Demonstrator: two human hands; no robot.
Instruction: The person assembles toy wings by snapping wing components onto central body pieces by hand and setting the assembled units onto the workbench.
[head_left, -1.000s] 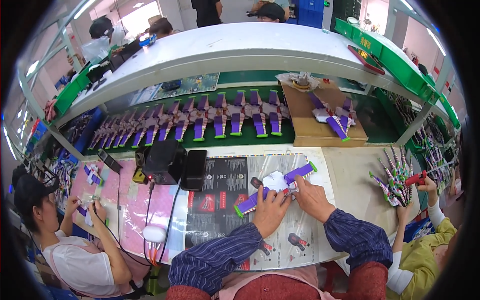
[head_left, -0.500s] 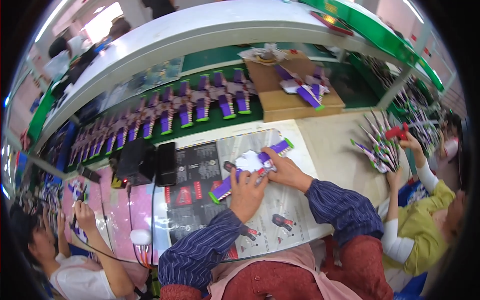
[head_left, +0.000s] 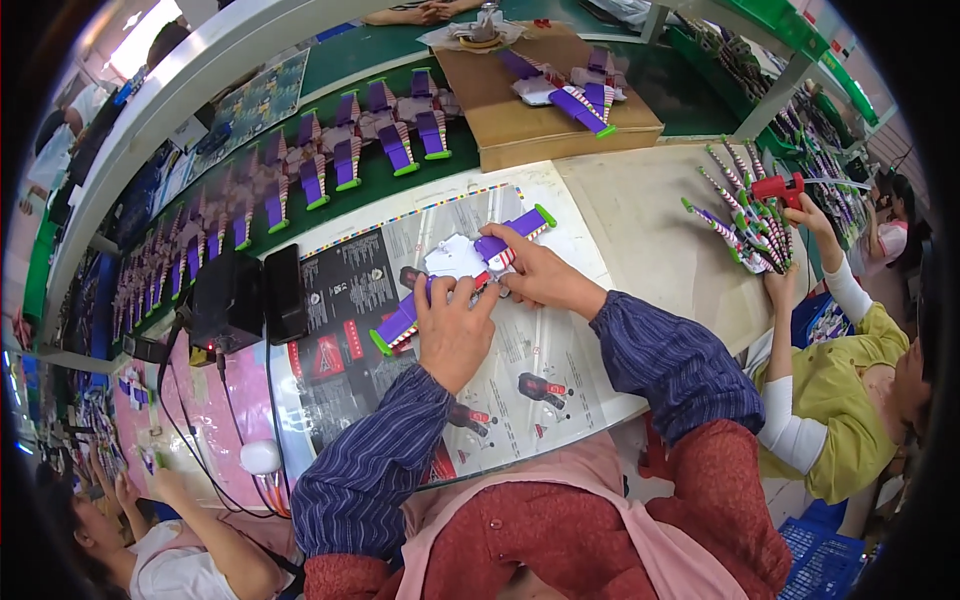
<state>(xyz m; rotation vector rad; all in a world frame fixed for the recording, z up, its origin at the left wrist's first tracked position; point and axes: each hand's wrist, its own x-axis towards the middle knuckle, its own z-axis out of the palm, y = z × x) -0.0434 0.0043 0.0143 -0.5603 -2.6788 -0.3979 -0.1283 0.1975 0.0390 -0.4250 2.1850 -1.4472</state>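
Wing toy (head_left: 462, 272) now swung diagonal on printed sheet (head_left: 560, 380); my left hand (head_left: 452, 325) and right hand (head_left: 540, 278) both clamp it mid-body. Light, brittle plastic, I'd judge.

Bright, even indoor light; colours saturated. Strongest source is a blown-out window (head_left: 150, 35) in the upper left of the frame, washing out detail there. Mild sheen on the glossy printed sheet (head_left: 500, 390) at centre. Shadows soft and short, under the left hand (head_left: 455, 330) and right hand (head_left: 540, 275). Heavy fisheye: desk (head_left: 640, 230) edges bow, black vignette fills the corners. Centre is sharp; the rim is stretched and soft, the people at lower left and far right are smeared.
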